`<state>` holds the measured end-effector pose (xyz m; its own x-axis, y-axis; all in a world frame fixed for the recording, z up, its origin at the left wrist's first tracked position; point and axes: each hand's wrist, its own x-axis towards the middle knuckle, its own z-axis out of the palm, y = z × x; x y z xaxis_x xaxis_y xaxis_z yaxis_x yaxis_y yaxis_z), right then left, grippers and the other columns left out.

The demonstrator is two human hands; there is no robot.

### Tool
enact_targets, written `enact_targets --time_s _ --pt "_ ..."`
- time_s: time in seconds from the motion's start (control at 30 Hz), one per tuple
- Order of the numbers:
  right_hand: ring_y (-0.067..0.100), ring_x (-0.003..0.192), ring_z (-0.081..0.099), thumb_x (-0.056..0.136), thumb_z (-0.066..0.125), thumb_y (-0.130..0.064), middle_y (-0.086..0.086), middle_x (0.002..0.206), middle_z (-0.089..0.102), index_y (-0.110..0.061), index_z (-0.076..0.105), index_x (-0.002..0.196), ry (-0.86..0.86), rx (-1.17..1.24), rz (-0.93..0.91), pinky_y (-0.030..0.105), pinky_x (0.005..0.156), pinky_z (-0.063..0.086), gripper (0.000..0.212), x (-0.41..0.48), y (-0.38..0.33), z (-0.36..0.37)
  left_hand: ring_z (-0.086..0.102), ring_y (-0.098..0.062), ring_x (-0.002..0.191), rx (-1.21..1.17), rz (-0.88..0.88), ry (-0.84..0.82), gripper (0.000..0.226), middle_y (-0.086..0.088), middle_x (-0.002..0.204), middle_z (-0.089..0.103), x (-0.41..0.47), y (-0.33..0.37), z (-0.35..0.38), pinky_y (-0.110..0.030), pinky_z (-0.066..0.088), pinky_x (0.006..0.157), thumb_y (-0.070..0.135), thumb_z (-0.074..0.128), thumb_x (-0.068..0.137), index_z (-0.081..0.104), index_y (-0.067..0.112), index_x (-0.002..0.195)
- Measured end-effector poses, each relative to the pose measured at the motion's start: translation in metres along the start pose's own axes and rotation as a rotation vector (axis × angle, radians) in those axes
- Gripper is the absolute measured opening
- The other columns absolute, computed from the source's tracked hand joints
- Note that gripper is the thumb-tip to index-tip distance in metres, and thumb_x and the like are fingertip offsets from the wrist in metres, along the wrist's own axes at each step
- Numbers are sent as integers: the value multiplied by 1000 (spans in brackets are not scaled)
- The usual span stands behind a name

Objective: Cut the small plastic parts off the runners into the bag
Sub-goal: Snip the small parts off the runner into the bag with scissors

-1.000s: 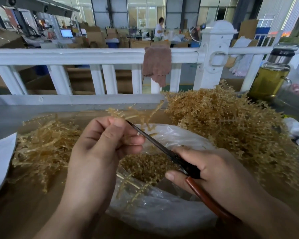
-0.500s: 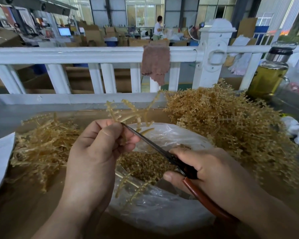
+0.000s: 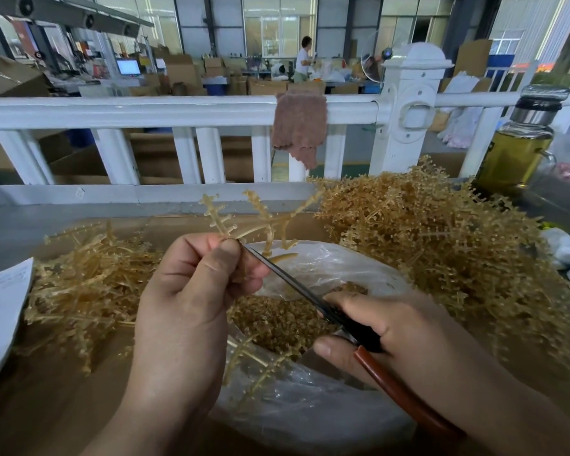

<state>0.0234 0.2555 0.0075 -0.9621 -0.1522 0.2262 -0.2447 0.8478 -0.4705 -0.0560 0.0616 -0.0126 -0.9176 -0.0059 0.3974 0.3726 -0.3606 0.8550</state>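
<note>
Left hand: my left hand (image 3: 191,311) pinches a branched runner (image 3: 260,222), which fans out at its 1 o'clock.
Right hand: my right hand (image 3: 392,334) grips brown-handled scissors (image 3: 287,278), their tip touching the runner.
Bag: the clear plastic bag (image 3: 310,416) lies beneath, with cut parts (image 3: 277,320) at the left hand's 4 o'clock.

Left hand (image 3: 185,311) and right hand (image 3: 408,327) are bare, forearms likewise.

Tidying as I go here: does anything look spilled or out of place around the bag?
A few stray runners lie at the near rim of the bag, beside the cut parts, not in the left pile or right pile. Nothing else stands out.
</note>
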Motion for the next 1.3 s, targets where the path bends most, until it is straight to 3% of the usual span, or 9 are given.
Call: enact_targets --time_s 0.37,0.47,0.57,0.7,0.8,0.9,0.97,1.13,1.3 --pt "2 66 63 79 44 -76 -12 73 64 -39 63 112 -37 74 33 19 53 45 53 1 -3 -3 70 -19 76 -58 -38 23 27 -7 75 71 3 3 1 -26 58 67 19 59 95 71 28 73" --pt "-5 75 65 75 51 -79 -19 85 68 -50 58 117 -99 161 66 21 65 52 51 1 -4 -5 69 -20 79 -60 -55 59 24 -9 79 69 6 5 -1 -27 57 67 18 60 89 70 27 70" --pt "-13 85 63 66 48 -86 -33 95 66 -65 49 118 -157 181 133 39 87 51 55 1 -6 -4 67 -17 79 -83 -89 55 19 -6 79 68 5 5 -2 -27 57 67 18 61 84 69 25 68" --pt "-14 85 63 65 50 -86 -37 92 64 -66 47 120 -153 260 138 35 87 51 59 0 -13 -4 63 -14 73 -158 -122 -2 9 -4 78 66 5 5 0 -26 55 70 14 62 82 67 21 81" --pt "-14 85 63 63 46 -91 -43 91 61 -71 44 117 -124 247 175 50 102 45 58 0 -15 -2 64 -15 70 -211 -204 -38 7 -5 75 65 5 3 2 -28 54 68 13 59 77 63 17 82" --pt "-12 91 62 66 43 -91 -36 100 64 -73 40 109 -119 185 210 47 102 46 46 2 -15 0 66 -17 71 -243 -308 -65 16 -7 74 65 5 1 2 -30 55 69 10 61 72 58 12 88" --pt "-9 89 62 62 33 -93 -32 98 65 -70 38 114 -116 122 224 51 103 43 57 4 -15 0 69 -19 75 -237 -356 -55 23 -8 76 66 5 -1 1 -33 56 73 16 68 72 58 11 92" --pt "-9 92 63 71 43 -86 -23 105 68 -62 32 124 -80 90 224 26 87 54 59 5 -12 0 77 -28 87 -282 -490 -70 16 -20 93 76 7 -1 -1 -34 63 69 11 79 62 72 12 77" --pt "-7 99 61 61 36 -97 -30 103 65 -67 39 124 -79 124 244 51 103 42 70 5 -7 -1 76 -34 99 -356 -573 -166 43 -24 106 75 7 2 0 -37 63 72 11 100 39 75 12 74"
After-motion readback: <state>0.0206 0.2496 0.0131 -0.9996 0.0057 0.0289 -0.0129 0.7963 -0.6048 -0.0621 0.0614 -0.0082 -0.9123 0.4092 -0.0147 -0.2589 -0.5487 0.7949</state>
